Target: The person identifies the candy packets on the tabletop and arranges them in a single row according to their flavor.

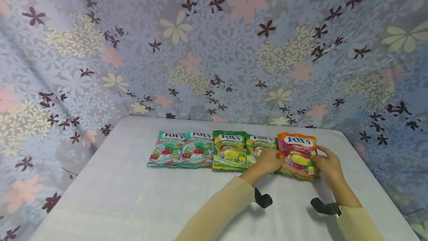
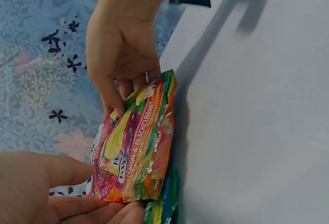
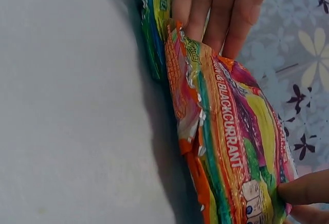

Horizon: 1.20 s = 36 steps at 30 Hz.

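An orange and purple Fox's Fruits candy bag (image 1: 298, 155) is between both hands at the right end of a row of bags. My left hand (image 1: 268, 161) holds its left edge, thumb on the front and fingers behind and under the rim. Opposite, my right hand (image 1: 329, 164) pinches the right edge. In the left wrist view the bag (image 2: 131, 147) leans up from the white surface, casting a shadow. A green Spring Tea bag (image 1: 259, 146) lies just left, partly hidden by my left hand.
Another Spring Tea bag (image 1: 229, 151) and two teal Mint Blossom bags, one nearer the middle (image 1: 198, 150) and one at the far left (image 1: 167, 150), continue the row on the white table (image 1: 117, 192). A floral cloth (image 1: 214, 47) hangs behind.
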Tool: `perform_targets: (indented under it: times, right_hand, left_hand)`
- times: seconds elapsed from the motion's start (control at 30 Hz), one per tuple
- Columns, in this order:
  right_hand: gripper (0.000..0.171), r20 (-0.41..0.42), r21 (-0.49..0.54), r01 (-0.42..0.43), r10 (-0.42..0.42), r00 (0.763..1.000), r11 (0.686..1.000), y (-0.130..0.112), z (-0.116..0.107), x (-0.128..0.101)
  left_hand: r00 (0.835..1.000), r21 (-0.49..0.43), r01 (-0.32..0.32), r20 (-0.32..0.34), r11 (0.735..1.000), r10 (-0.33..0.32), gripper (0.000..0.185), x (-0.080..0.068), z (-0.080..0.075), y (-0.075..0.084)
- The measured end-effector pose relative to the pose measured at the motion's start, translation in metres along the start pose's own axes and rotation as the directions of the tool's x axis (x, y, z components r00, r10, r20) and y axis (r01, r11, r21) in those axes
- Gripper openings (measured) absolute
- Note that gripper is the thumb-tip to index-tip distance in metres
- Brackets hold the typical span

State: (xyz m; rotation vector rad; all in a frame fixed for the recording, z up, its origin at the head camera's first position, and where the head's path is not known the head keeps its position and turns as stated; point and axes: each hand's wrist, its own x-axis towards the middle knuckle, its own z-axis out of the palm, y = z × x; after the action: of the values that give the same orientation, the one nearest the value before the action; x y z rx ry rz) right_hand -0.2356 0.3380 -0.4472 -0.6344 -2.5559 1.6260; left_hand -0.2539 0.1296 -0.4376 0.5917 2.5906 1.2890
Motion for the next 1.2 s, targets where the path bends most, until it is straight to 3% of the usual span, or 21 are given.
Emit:
perform_targets:
  times: [0.17, 0.4, 0.53, 0.87, 1.0, 1.07, 1.13, 1.2]
  right_hand:
    - [0.061, 0.003, 0.0, -0.014, 0.014, 1.0, 1.0, 0.002, 0.001, 0.006]
    - [0.056, -0.038, -0.061, -0.035, 0.033, 0.999, 0.998, 0.003, 0.007, 0.009]
    - [0.055, -0.065, -0.078, -0.063, 0.058, 0.996, 0.995, 0.003, 0.01, 0.011]
    - [0.053, -0.073, -0.146, -0.037, 0.027, 0.997, 0.989, 0.005, 0.012, 0.016]
    - [0.053, -0.056, -0.211, 0.013, -0.025, 0.998, 0.977, 0.003, 0.012, 0.014]
    - [0.053, -0.033, -0.256, 0.055, -0.066, 0.997, 0.965, 0.0, 0.011, 0.012]
    - [0.054, -0.01, -0.308, 0.113, -0.122, 0.992, 0.945, -0.003, 0.01, 0.01]
    - [0.054, 0.004, -0.356, 0.175, -0.186, 0.983, 0.918, -0.008, 0.009, 0.008]
  left_hand:
    - [1.0, 0.024, -0.012, -0.013, 1.0, 0.013, 0.037, -0.001, 0.003, 0.0]
    - [1.0, -0.003, -0.013, 0.002, 1.0, 0.013, 0.021, -0.002, 0.005, -0.002]
    - [1.0, -0.006, -0.031, 0.001, 0.999, 0.031, 0.031, -0.002, 0.005, -0.003]
    - [0.999, -0.019, -0.04, -0.015, 0.999, 0.04, 0.032, -0.003, 0.003, -0.003]
    - [0.999, -0.044, -0.03, -0.012, 0.999, 0.03, 0.038, -0.004, 0.003, -0.004]
    - [1.0, -0.037, -0.016, -0.014, 0.999, 0.015, 0.028, -0.004, 0.0, -0.004]
    - [1.0, -0.031, -0.005, -0.015, 0.999, 0.005, 0.021, -0.005, -0.006, -0.005]
    - [1.0, -0.029, -0.006, -0.015, 1.0, 0.006, 0.031, -0.006, -0.015, -0.007]
